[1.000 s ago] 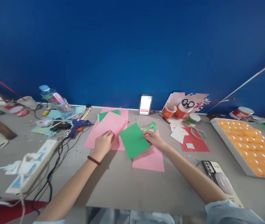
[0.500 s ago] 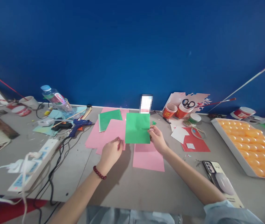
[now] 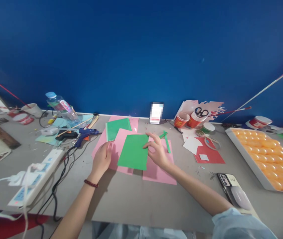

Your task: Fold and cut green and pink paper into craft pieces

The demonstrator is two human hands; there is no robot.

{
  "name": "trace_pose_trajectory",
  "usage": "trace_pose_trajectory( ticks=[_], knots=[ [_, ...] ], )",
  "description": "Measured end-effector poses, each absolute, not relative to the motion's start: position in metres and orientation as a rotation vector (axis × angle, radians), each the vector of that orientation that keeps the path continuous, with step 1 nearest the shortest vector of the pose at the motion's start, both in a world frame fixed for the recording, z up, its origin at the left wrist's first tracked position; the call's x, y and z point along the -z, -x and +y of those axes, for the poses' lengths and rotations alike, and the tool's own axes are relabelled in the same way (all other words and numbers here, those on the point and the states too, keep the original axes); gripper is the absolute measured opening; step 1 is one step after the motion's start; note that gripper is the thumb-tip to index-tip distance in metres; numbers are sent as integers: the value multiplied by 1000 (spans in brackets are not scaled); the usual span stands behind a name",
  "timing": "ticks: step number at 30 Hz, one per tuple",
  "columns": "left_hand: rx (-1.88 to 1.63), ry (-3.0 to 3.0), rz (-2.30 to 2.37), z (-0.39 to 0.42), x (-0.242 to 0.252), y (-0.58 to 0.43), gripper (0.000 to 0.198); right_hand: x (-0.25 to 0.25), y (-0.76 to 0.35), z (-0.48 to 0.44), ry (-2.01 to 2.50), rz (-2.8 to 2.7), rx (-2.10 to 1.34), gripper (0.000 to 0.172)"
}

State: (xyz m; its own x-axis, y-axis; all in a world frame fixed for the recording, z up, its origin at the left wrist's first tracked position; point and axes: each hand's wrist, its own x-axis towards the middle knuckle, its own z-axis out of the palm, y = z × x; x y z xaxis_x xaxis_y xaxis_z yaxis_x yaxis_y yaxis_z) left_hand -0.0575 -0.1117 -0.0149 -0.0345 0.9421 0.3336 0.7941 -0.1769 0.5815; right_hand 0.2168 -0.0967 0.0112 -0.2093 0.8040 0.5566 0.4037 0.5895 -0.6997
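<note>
A square sheet of green paper (image 3: 132,152) lies over pink paper sheets (image 3: 157,174), at a slant, with a shadow under its lower edge. My right hand (image 3: 157,152) is over its right side, thumb and forefinger apart near the upper corner. To the left, my left hand (image 3: 102,159) hovers beside the pink paper, its fingers loosely bent and holding nothing I can see. Behind it a second green piece with a pale edge (image 3: 118,128) rests on pink paper. Thin green paper strips (image 3: 167,142) lie beyond my right hand.
On the left are a blue glue gun (image 3: 83,134), a power strip (image 3: 38,176) with cables and a plastic bottle (image 3: 61,104). Right: paper cups (image 3: 181,119) with scissors (image 3: 201,112), red paper (image 3: 209,151), a phone (image 3: 227,186) and a tray of orange balls (image 3: 258,142).
The green sheet has come down leftward and nearer to me, onto the pink paper. My right hand's pinch has loosened, and my left hand has moved left. The green strips are now uncovered.
</note>
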Motion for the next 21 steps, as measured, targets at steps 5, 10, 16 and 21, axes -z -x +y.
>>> trace_pose_trajectory(
  ticks=[5, 10, 16, 21],
  knots=[
    [-1026, -1969, 1768, -110, 23, 55, 43, 10, -209, -93, 1075, -2160, -381, 32],
    [-1058, -1961, 1645, -112, 21, 52, 48, 14, -206, -92, 1124, -2403, -325, 33],
    [-1096, -1931, 1693, -114, 18, 48, 69, 9, -205, -88, 1009, -2555, -416, 36],
    [-939, -2113, 1901, -116, 19, 43, 65, 12, -201, -89, 1088, -2541, -416, 30]
  ],
)
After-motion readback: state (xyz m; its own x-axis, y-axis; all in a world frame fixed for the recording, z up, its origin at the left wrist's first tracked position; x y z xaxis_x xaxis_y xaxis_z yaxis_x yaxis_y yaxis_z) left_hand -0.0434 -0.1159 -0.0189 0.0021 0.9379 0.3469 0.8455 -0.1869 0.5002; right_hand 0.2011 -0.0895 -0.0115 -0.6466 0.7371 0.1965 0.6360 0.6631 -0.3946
